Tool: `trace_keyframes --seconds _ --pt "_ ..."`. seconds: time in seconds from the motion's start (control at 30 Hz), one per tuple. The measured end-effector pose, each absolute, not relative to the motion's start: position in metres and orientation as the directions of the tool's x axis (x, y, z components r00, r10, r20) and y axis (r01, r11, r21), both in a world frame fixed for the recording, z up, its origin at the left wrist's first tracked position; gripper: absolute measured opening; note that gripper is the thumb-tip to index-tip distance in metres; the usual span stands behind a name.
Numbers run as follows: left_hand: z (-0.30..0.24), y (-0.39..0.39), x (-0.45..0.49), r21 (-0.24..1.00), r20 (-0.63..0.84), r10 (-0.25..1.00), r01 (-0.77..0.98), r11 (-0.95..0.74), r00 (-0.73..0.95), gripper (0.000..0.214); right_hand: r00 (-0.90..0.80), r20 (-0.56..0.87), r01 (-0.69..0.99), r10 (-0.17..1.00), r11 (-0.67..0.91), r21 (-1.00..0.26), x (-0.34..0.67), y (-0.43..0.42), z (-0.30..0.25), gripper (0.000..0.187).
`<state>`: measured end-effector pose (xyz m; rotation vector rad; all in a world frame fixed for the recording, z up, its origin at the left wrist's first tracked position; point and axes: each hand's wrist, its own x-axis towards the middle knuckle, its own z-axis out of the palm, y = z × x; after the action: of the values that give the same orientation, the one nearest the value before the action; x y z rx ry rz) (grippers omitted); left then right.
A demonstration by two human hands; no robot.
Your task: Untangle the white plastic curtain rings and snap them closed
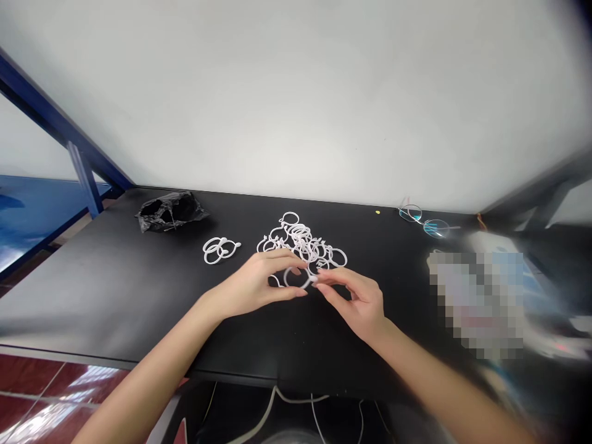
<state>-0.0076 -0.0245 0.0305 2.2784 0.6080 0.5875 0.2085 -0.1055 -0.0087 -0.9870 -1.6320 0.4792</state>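
Note:
My left hand (259,280) and my right hand (356,299) meet over the black table (115,290), both pinching one white plastic ring (296,277) between fingertips. The left fingers curl around the ring's left side; the right thumb and forefinger grip its right end. Just beyond them lies a loose pile of white rings (305,243). A small separate cluster of white rings (219,250) rests further left on the table.
A crumpled black plastic bag (169,211) lies at the back left. A pair of glasses (425,222) sits at the back right by the white wall. A blurred-out object (481,302) occupies the right side. Blue shelving (83,166) stands at left; cables hang below the front edge.

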Motion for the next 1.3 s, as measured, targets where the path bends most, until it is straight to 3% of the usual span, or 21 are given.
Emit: trace_keyframes --seconds 0.1,0.17,0.3,0.43,0.53,0.63,0.73,0.93,1.17,1.3 --pt "0.028 -0.019 -0.04 0.608 0.258 0.709 0.46 -0.647 0.656 0.031 0.006 0.512 0.283 0.859 0.49 -0.825 0.211 -0.106 -0.01 0.041" --pt "0.019 -0.016 -0.065 0.522 0.267 0.781 0.597 -0.609 0.564 0.03 0.034 0.502 0.279 0.864 0.474 -0.835 0.211 -0.106 -0.009 0.037" --pt "-0.012 -0.013 -0.099 0.384 0.32 0.78 0.679 -0.626 0.538 0.032 0.017 0.536 0.32 0.844 0.504 -0.802 0.208 -0.106 -0.007 0.025" --pt "-0.025 -0.014 -0.105 0.324 0.336 0.789 0.723 -0.61 0.515 0.034 -0.007 0.547 0.361 0.837 0.512 -0.779 0.205 -0.106 -0.008 0.019" --pt "-0.013 -0.021 -0.094 0.364 0.333 0.794 0.707 -0.607 0.51 0.038 -0.001 0.544 0.364 0.839 0.507 -0.782 0.205 -0.106 -0.008 0.017" --pt "0.0 -0.034 -0.075 0.476 0.206 0.742 0.597 -0.646 0.638 0.041 0.0 0.546 0.365 0.838 0.508 -0.78 0.205 -0.105 -0.007 0.016" --pt "0.001 -0.044 -0.055 0.5 0.119 0.658 0.528 -0.687 0.743 0.045 -0.018 0.547 0.374 0.837 0.513 -0.773 0.204 -0.106 -0.007 0.016" --pt "-0.009 -0.042 -0.036 0.44 0.163 0.579 0.466 -0.768 0.799 0.031 -0.046 0.559 0.414 0.828 0.525 -0.744 0.203 -0.106 -0.006 0.014" --pt "0.013 -0.039 -0.012 0.609 0.303 0.551 0.286 -0.74 0.778 0.04 -0.161 0.586 0.39 0.794 0.597 -0.701 0.205 -0.106 -0.009 0.026" --pt "0.016 -0.036 0.002 0.676 0.331 0.56 0.223 -0.702 0.759 0.04 -0.136 0.597 0.42 0.791 0.592 -0.688 0.207 -0.104 -0.01 0.017"
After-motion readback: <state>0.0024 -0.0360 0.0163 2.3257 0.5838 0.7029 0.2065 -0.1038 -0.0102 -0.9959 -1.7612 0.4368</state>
